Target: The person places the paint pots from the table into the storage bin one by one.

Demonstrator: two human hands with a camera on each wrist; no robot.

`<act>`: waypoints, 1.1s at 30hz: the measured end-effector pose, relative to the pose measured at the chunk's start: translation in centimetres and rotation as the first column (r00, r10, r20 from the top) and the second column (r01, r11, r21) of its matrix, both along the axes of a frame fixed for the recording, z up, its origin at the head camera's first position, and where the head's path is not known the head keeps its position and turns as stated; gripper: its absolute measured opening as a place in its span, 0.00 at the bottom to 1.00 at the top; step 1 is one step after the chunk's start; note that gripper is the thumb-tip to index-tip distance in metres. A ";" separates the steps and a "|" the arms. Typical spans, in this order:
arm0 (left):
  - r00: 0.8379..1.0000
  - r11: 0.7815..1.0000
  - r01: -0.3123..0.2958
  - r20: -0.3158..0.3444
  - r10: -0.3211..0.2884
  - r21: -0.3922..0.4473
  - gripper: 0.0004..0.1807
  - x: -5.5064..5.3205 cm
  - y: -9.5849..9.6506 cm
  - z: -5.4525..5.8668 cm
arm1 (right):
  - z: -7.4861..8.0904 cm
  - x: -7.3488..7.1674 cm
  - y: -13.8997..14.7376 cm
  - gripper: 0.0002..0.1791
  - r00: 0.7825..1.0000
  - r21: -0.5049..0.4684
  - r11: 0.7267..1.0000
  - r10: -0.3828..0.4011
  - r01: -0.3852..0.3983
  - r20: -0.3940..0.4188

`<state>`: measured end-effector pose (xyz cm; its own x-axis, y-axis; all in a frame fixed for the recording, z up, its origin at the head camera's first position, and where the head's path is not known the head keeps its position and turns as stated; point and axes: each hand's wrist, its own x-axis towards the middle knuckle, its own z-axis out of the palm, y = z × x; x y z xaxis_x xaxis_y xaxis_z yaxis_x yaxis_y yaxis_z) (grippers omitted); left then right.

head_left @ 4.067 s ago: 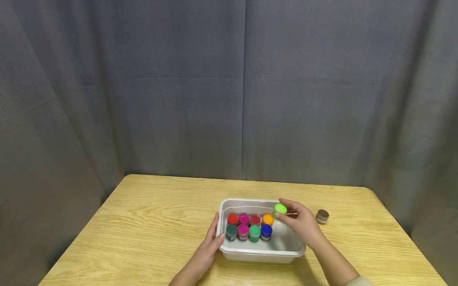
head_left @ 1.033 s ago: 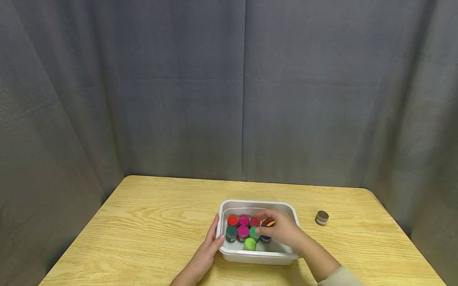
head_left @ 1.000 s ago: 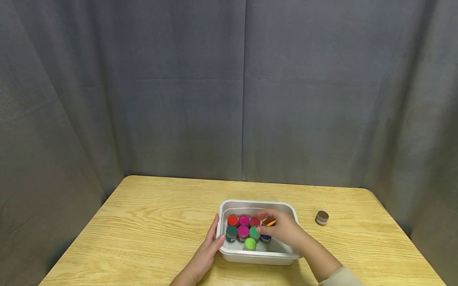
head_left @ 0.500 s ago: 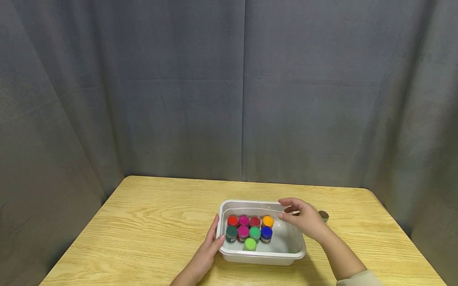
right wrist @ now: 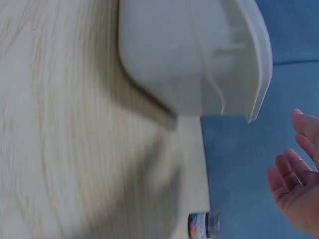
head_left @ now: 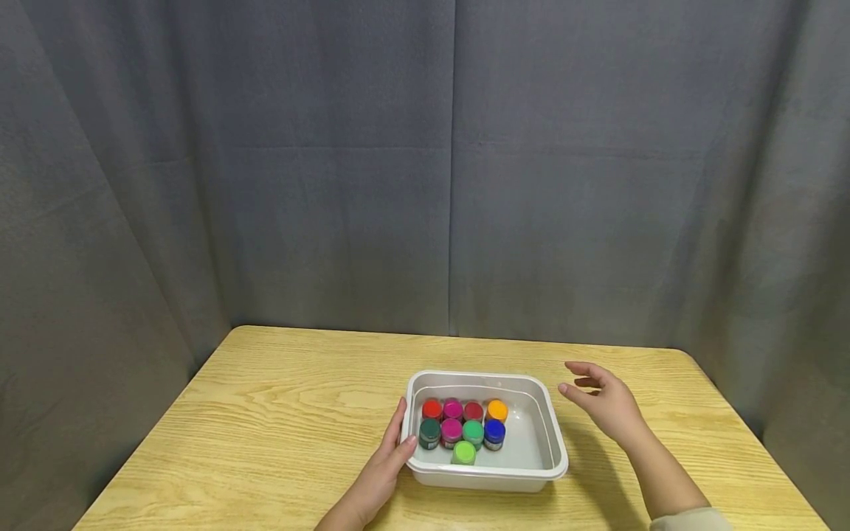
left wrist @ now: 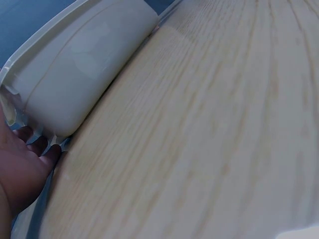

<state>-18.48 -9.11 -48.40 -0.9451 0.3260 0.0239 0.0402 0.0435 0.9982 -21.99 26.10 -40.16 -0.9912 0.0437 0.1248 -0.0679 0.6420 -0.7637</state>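
Observation:
A white plastic tub (head_left: 479, 480) sits on the table with several small paint jars inside. Two rows of jars stand towards its left, and a lime green jar (head_left: 464, 453) is in front of them. My left hand (head_left: 381, 468) grips the tub's left end, thumb on the rim and fingers along the outer wall. Right of the tub, my right hand (head_left: 607, 404) hovers with nothing in it, its fingers loosely bent and apart. One more jar (right wrist: 202, 225) stands on the table in the right wrist view; in the head view the hand hides it.
The wooden table (head_left: 299, 413) extends on both sides of the tub, which has bare floor (head_left: 527, 435) at its right end. Grey curtains (head_left: 345, 184) hang behind the table and along both sides.
The lime green jar went from my right hand into the tub's front. Afterwards that hand touched the jars, then lifted out and moved right over the brown jar. My left hand stayed in place.

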 end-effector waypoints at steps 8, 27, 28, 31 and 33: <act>1.000 1.000 -0.001 0.000 0.001 0.007 0.37 -0.1 0.0 -0.1 | -1.3 -0.4 2.1 0.36 0.996 -0.018 1.000 -0.022 0.023 0.082; 1.000 1.000 0.006 -0.006 -0.006 0.013 0.37 -0.1 0.0 -0.1 | -5.0 -1.4 5.0 0.38 0.972 -0.085 0.987 -0.117 0.136 0.205; 1.000 1.000 0.007 -0.010 -0.007 0.011 0.37 -0.1 0.0 -0.1 | -5.2 -1.4 5.0 0.38 0.971 -0.095 0.986 -0.116 0.138 0.209; 1.000 1.000 0.008 -0.011 -0.008 0.008 0.37 -0.1 0.0 0.0 | -5.6 -1.6 5.1 0.39 0.968 -0.108 0.983 -0.119 0.146 0.219; 1.000 1.000 0.009 -0.006 -0.009 0.009 0.37 -0.1 0.0 0.0 | -5.8 -1.7 5.1 0.39 0.966 -0.110 0.982 -0.126 0.154 0.224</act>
